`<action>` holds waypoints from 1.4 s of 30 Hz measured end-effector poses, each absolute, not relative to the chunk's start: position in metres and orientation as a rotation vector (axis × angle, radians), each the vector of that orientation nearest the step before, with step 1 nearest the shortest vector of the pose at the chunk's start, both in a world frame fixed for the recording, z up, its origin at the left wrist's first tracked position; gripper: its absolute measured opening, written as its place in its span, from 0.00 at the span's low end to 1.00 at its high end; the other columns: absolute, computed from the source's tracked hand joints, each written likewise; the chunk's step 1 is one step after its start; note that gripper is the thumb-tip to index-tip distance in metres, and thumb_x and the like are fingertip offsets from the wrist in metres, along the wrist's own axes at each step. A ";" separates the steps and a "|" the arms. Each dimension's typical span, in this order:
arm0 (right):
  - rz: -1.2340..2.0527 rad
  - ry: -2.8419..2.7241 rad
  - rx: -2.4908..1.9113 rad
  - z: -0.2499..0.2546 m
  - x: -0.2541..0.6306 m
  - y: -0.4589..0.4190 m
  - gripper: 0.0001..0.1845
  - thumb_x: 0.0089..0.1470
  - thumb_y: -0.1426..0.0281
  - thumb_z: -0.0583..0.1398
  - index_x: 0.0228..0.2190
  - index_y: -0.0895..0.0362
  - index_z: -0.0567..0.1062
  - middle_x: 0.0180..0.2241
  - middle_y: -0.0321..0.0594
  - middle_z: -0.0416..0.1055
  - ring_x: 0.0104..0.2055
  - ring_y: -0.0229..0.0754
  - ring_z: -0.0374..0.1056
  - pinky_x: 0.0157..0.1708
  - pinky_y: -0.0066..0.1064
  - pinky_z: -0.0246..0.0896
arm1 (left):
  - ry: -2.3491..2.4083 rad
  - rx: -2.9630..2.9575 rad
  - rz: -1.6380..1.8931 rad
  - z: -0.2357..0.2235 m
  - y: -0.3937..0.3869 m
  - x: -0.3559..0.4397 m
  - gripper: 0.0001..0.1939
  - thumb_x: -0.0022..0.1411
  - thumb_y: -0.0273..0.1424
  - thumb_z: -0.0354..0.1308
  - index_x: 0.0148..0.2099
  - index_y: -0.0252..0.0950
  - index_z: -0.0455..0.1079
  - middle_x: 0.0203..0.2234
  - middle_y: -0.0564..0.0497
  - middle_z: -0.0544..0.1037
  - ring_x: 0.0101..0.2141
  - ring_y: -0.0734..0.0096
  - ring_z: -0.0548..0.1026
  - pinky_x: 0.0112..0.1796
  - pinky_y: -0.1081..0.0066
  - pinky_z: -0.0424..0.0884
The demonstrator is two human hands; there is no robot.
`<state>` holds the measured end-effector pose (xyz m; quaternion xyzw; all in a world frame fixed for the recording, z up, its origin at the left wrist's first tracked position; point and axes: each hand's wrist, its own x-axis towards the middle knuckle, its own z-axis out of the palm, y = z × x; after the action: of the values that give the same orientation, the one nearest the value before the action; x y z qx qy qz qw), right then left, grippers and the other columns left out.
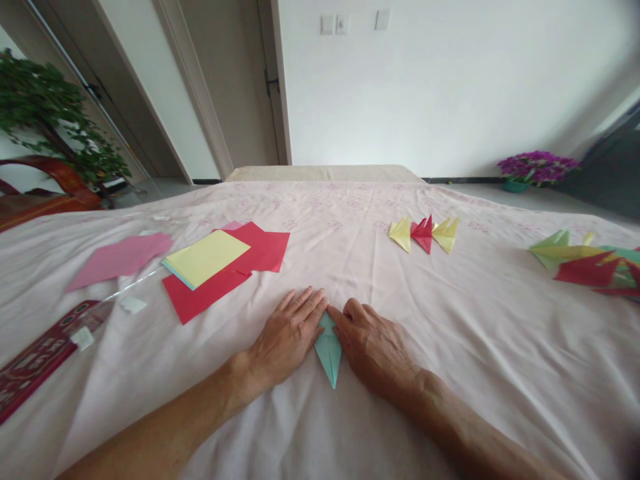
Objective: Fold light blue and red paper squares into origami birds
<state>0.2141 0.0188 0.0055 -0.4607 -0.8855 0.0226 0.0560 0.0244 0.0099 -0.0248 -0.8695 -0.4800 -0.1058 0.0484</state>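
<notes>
A narrow, pointed teal folded paper (329,350) lies on the pale pink cloth (450,320) close in front of me. My left hand (287,333) rests flat on the paper's left edge, fingers stretched out together. My right hand (373,347) presses on the paper's right side with its fingers curled down and a fingertip at the paper's top. The upper part of the paper is hidden under both hands.
Yellow, red and pink paper sheets (207,257) lie at the left. Three folded pieces, yellow and red (424,233), sit farther back right. More folded shapes (590,263) lie at the right edge. A dark red patterned strip (40,357) lies at the near left.
</notes>
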 end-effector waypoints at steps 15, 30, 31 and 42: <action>0.257 -2.524 -1.500 0.001 0.210 0.021 0.12 0.63 0.63 0.54 0.47 0.47 0.69 0.39 0.38 0.68 0.39 0.43 0.67 0.30 0.31 0.53 | -1.384 -2.733 -0.241 -0.022 0.021 0.016 0.29 0.70 0.43 0.43 0.68 0.35 0.49 0.65 0.41 0.56 0.65 0.51 0.51 0.59 0.44 0.50; 0.706 -1.956 -1.281 -0.025 0.239 0.037 0.16 0.57 0.71 0.51 0.45 0.57 0.70 0.36 0.38 0.72 0.37 0.40 0.68 0.39 0.32 0.61 | -1.269 -2.950 -0.047 0.020 0.057 0.028 0.35 0.52 0.43 0.66 0.61 0.44 0.60 0.63 0.38 0.59 0.64 0.42 0.50 0.55 0.41 0.52; 0.709 -1.920 -1.287 -0.027 0.239 0.039 0.16 0.56 0.71 0.51 0.45 0.57 0.71 0.35 0.38 0.72 0.37 0.40 0.68 0.38 0.32 0.62 | -1.169 -2.991 -0.060 0.025 0.058 0.032 0.31 0.52 0.40 0.67 0.57 0.44 0.64 0.60 0.41 0.64 0.63 0.45 0.52 0.56 0.44 0.52; 0.809 -1.770 -1.241 -0.030 0.242 0.042 0.15 0.53 0.70 0.53 0.41 0.57 0.74 0.32 0.36 0.72 0.33 0.39 0.67 0.34 0.31 0.61 | -1.303 -3.213 -0.167 0.033 0.066 0.028 0.18 0.43 0.35 0.71 0.37 0.40 0.72 0.32 0.53 0.75 0.38 0.61 0.72 0.42 0.68 0.63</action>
<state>0.2419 0.0421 -0.0299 -0.4915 -0.7012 0.3205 0.4050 0.0278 0.0660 0.0332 -0.9131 -0.3702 -0.0474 -0.1642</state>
